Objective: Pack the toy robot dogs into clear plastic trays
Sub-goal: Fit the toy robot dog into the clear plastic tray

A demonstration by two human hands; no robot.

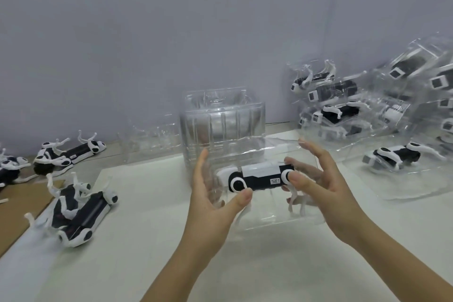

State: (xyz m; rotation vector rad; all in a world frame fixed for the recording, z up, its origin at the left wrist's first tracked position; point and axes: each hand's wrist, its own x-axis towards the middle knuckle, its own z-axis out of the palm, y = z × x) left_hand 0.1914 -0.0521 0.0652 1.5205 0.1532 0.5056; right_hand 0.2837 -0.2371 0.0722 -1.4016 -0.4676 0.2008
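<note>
Now left hand (212, 200), right hand (320, 185) pinch glossy toy dog (260, 174) — in clear tray (277, 217).

Glossy plastic on a matt worktop (147, 240).
The toy robot dog (259, 176) is smooth black-and-white plastic with a slight sheen; its clear plastic tray (269, 216) and the stacked trays (221, 117) behind are thin and glossy. The worktop looks matt white, perhaps paper-covered; the brown cardboard (19, 200) at left is dull.
</note>
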